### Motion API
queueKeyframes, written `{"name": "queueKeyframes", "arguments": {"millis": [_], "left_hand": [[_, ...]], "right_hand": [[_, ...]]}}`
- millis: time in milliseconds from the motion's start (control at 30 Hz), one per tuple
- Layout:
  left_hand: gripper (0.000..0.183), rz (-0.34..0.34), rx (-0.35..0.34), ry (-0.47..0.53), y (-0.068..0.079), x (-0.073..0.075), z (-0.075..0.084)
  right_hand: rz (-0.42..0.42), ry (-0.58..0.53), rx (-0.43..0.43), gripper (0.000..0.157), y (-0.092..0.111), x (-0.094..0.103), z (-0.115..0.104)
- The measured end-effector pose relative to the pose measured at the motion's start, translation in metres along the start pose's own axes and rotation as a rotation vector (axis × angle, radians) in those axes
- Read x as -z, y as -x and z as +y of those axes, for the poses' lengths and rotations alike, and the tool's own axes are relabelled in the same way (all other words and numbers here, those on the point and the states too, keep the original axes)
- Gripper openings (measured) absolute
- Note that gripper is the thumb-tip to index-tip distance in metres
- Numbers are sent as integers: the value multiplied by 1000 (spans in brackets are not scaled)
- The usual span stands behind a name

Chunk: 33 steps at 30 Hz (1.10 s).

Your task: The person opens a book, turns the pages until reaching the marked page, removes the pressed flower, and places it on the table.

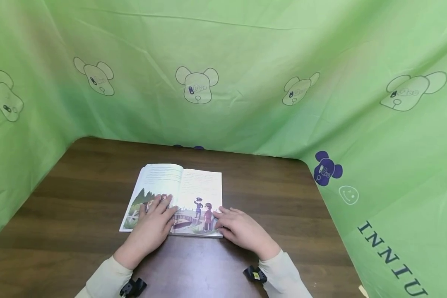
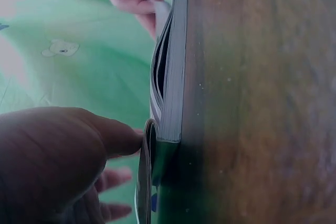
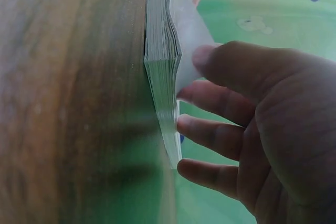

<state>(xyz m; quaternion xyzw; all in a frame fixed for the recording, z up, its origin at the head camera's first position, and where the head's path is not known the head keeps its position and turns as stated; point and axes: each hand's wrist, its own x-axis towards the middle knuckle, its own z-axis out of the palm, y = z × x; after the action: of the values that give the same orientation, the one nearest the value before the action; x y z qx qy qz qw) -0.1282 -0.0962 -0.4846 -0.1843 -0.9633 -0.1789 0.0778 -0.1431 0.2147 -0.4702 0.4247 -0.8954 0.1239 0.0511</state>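
An open picture book [image 1: 201, 184] lies on the table, with printed text above coloured drawings. My left hand [image 1: 153, 225] rests on its left page near the fold, fingers spread. In the left wrist view the left thumb [image 2: 123, 138] touches the pages beside the fold. At the lower right corner, my right hand [image 1: 246, 229] pinches a page [image 3: 190, 35] between thumb and forefinger. That page stands slightly lifted from the thick stack of pages [image 3: 161, 40] in the right wrist view. The other right fingers [image 3: 210, 135] lie along the book's side edge.
The brown wooden table [image 1: 275, 190] extends around the book. Green cloth [image 1: 246, 49] printed with bear heads hangs along the back and both sides. Each wrist wears a small black camera, such as the right wrist camera [image 1: 255, 274].
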Motion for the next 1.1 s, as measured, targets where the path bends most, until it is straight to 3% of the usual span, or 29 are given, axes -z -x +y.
{"name": "queueKeyframes", "arguments": {"millis": [133, 300, 633, 900, 1100], "left_hand": [[34, -20, -105, 9, 0, 0, 0], [56, -48, -197, 38, 0, 1, 0], [44, -193, -183, 47, 2, 5, 1], [52, -204, -209, 75, 3, 3, 6], [49, -187, -174, 69, 1, 2, 9]], "right_hand": [[17, -16, -15, 4, -1, 0, 0], [34, -16, -34, 5, -4, 0, -1], [121, 36, -7, 22, -7, 0, 0], [179, 38, 14, 14, -2, 1, -1], [204, 36, 17, 13, -2, 1, 0]]}}
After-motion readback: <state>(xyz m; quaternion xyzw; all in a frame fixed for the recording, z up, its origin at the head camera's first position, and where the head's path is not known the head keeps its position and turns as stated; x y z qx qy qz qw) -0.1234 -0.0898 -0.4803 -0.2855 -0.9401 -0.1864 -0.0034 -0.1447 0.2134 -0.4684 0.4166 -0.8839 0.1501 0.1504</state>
